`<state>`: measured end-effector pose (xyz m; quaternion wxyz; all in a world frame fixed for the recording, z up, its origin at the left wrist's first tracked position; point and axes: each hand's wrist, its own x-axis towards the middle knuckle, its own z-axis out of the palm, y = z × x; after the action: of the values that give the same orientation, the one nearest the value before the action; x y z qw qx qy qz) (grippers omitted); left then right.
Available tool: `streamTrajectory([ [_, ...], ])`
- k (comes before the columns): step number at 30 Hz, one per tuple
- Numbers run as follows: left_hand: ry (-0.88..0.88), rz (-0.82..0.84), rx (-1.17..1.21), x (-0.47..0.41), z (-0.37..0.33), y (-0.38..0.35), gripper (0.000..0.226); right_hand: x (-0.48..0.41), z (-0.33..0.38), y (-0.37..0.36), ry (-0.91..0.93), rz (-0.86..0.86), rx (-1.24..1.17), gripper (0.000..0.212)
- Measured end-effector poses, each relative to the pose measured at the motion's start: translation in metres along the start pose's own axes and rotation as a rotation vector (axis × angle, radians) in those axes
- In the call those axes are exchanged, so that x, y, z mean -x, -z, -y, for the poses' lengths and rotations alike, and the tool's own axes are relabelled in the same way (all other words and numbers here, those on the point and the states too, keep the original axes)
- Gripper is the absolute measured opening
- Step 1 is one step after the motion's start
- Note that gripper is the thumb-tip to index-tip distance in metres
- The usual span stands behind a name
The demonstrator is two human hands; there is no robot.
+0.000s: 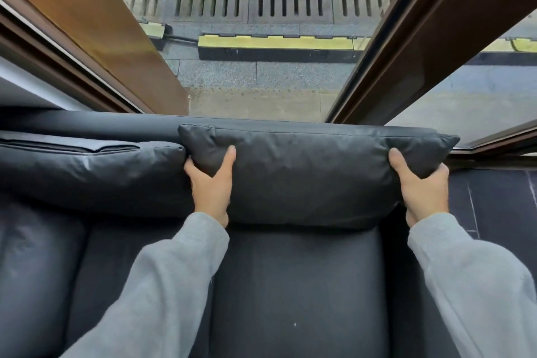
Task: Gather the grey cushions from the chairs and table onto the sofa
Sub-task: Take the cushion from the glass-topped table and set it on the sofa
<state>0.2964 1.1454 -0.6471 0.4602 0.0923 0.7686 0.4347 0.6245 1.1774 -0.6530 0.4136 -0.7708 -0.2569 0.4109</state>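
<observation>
Head view shows the left hand (pixel 209 183) and right hand (pixel 421 183) each pinching an end of the grey cushion (pixel 313 171) against the sofa (pixel 296 285) back; it looks soft, light, slightly slick, best gripped by the corners.

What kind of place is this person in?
Probably a lounge or seating area at street level. A dark leather sofa backs onto a large window with brown frames, and outside lie paving and a drain grate. Both hands hold a cushion.
</observation>
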Motion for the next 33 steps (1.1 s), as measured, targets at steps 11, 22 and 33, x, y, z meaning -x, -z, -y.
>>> streamTrajectory([
  [11, -0.038, -0.034, 0.036, 0.010, 0.011, -0.001, 0.101, 0.009, -0.003, 0.012, 0.154, -0.107, 0.337, 0.109],
  [22, -0.960, 0.353, -1.455, -0.009, 0.013, -0.006, 0.103, 0.030, 0.011, -0.018, 0.426, 0.179, 1.212, 0.078],
  [33, -0.779, 0.519, -1.438, 0.017, -0.049, 0.009, 0.091, 0.030, 0.051, -0.011, 0.333, 0.273, 1.398, 0.084],
])
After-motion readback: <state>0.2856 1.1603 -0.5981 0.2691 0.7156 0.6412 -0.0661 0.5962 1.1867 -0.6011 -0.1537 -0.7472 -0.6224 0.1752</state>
